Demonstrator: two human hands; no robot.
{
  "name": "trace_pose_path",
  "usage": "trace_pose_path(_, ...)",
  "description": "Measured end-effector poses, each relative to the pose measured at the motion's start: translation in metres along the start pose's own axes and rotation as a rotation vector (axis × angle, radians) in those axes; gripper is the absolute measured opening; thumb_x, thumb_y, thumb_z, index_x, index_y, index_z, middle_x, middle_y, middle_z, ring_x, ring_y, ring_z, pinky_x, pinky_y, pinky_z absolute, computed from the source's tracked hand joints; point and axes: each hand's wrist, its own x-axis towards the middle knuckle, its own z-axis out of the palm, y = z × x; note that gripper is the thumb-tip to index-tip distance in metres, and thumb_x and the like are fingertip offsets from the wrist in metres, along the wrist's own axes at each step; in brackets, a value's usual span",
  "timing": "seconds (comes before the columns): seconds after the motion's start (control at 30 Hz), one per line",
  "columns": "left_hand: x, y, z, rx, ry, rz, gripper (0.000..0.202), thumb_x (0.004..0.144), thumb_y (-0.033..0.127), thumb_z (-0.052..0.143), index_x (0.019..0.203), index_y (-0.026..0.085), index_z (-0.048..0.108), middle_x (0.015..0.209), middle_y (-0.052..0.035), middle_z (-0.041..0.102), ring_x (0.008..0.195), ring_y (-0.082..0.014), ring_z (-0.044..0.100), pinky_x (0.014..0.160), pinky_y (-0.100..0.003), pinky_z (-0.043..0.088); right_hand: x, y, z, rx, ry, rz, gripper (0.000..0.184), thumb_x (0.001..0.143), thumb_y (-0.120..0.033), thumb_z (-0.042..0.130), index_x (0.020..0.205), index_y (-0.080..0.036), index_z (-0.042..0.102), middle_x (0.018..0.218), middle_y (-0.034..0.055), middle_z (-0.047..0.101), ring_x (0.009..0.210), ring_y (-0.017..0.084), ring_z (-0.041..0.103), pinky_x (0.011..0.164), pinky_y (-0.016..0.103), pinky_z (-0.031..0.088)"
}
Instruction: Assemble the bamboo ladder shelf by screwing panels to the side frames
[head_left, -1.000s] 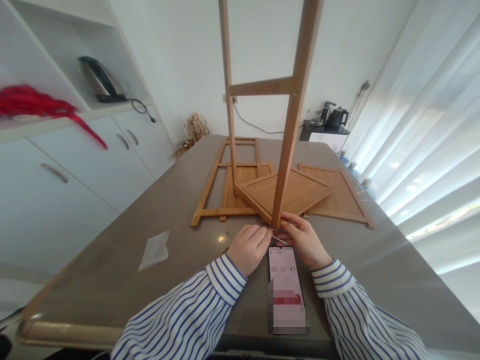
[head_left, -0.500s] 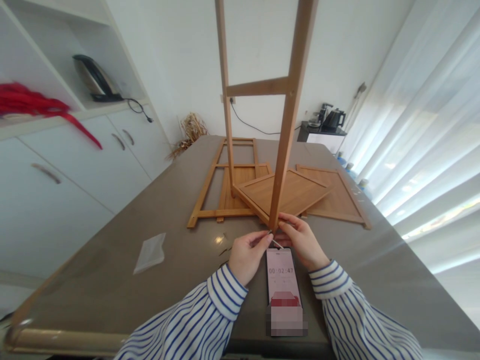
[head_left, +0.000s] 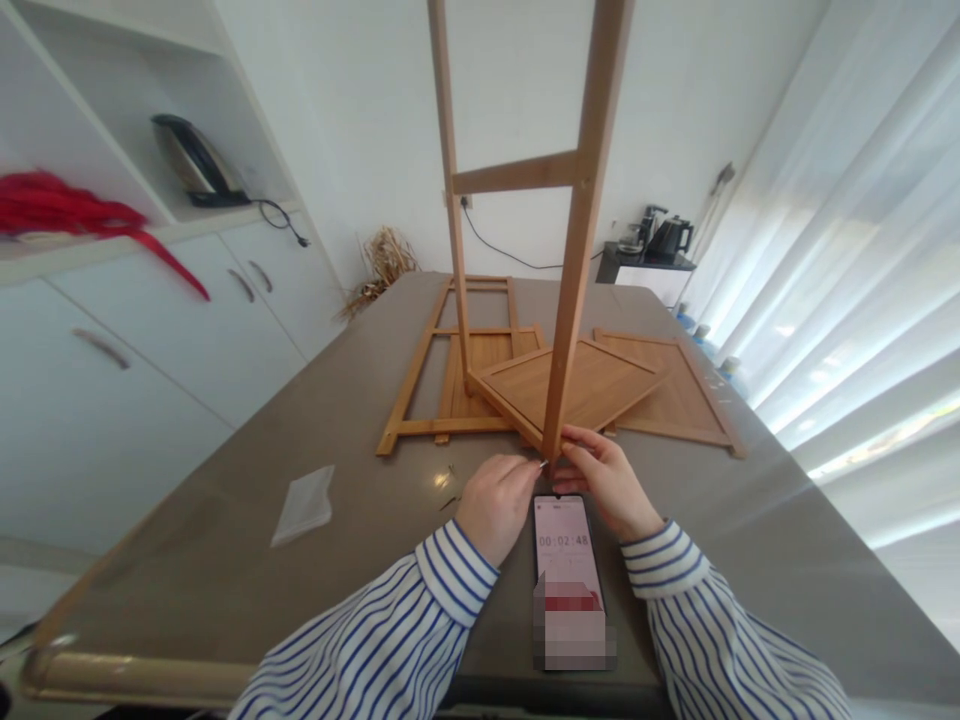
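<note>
One upright frame; right hand touches it; left hand pinches metal, apparently.

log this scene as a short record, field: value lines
left hand: pinches a small metallic piece by the upright wooden frame's foot
right hand: fingers against that foot
near panel: corner at the same foot
phone: face up on the grey table, showing 00:02:48
packet: translucent, left of the hands
behind: flat open frame, far panel
</note>
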Motion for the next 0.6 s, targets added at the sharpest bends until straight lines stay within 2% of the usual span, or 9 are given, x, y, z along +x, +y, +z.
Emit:
trace_pose_path(0.03, 0.000, -0.001, -0.001, 0.056, 0.000, 0.067, 0.022, 0.087, 0.018, 0.046, 0.089, 0.015, 0.068, 0.081, -0.0072, 0.067, 0.075, -0.0163, 0.060, 0.071, -0.030, 0.049, 0.000, 0.000, 0.000, -0.001, 0.005, 0.002, 0.037, 0.071, -0.032, 0.065, 0.105, -0.019, 0.059, 0.073, 0.0007, 0.067, 0.055, 0.014, 0.062, 0.050, 0.026, 0.053)
trace_pose_path(0.1, 0.001, -0.002, -0.001, 0.121, 0.019, 0.084, 0.023, 0.087, 0.019, 0.045, 0.088, 0.016, 0.068, 0.079, -0.0074, 0.065, 0.074, -0.0157, 0.059, 0.068, -0.029, 0.048, 0.000, 0.001, 0.000, 0.004, 0.016, 0.001, 0.037, 0.070, -0.032, 0.065, 0.105, -0.020, 0.060, 0.074, 0.0005, 0.067, 0.056, 0.014, 0.062, 0.049, 0.027, 0.054)
trace_pose_path(0.23, -0.001, -0.002, 0.002, 0.017, 0.020, -0.145, 0.020, 0.085, 0.026, 0.051, 0.088, 0.021, 0.070, 0.076, -0.0044, 0.065, 0.069, -0.0136, 0.061, 0.063, -0.025, 0.049, 0.000, 0.002, 0.000, 0.006, 0.007, -0.013, 0.038, 0.070, -0.033, 0.065, 0.106, -0.020, 0.059, 0.075, 0.0006, 0.067, 0.059, 0.015, 0.063, 0.050, 0.027, 0.054)
trace_pose_path(0.3, -0.003, -0.001, 0.003, -0.104, -0.008, -0.238, 0.019, 0.084, 0.027, 0.053, 0.090, 0.023, 0.070, 0.078, -0.0026, 0.069, 0.070, -0.0136, 0.064, 0.066, -0.025, 0.051, 0.000, 0.002, 0.000, 0.006, 0.002, -0.013, 0.038, 0.070, -0.033, 0.065, 0.106, -0.020, 0.059, 0.076, 0.0008, 0.067, 0.059, 0.015, 0.064, 0.050, 0.027, 0.054)
trace_pose_path(0.4, -0.006, 0.001, 0.005, -0.241, 0.010, -0.359, 0.019, 0.082, 0.030, 0.055, 0.092, 0.025, 0.070, 0.087, -0.0017, 0.072, 0.077, -0.0163, 0.067, 0.072, -0.027, 0.053, 0.000, 0.002, 0.001, 0.007, 0.009, -0.006, 0.038, 0.070, -0.032, 0.065, 0.105, -0.020, 0.060, 0.080, 0.0014, 0.068, 0.059, 0.015, 0.064, 0.050, 0.027, 0.054)
trace_pose_path(0.5, -0.007, 0.002, 0.008, -0.399, 0.032, -0.509, 0.022, 0.080, 0.033, 0.056, 0.093, 0.023, 0.071, 0.088, -0.0026, 0.072, 0.078, -0.0185, 0.068, 0.071, -0.029, 0.055, 0.000, 0.001, 0.002, 0.009, 0.008, -0.002, 0.038, 0.070, -0.033, 0.065, 0.105, -0.020, 0.060, 0.080, 0.0017, 0.068, 0.058, 0.014, 0.063, 0.050, 0.026, 0.053)
trace_pose_path(0.6, -0.006, 0.006, 0.012, -0.640, 0.055, -0.683, 0.024, 0.077, 0.034, 0.059, 0.092, 0.019, 0.071, 0.081, -0.0044, 0.072, 0.071, -0.0186, 0.068, 0.066, -0.030, 0.057, -0.001, 0.001, 0.003, 0.015, 0.005, -0.006, 0.038, 0.070, -0.033, 0.066, 0.105, -0.020, 0.060, 0.078, 0.0013, 0.068, 0.058, 0.014, 0.063, 0.050, 0.026, 0.053)
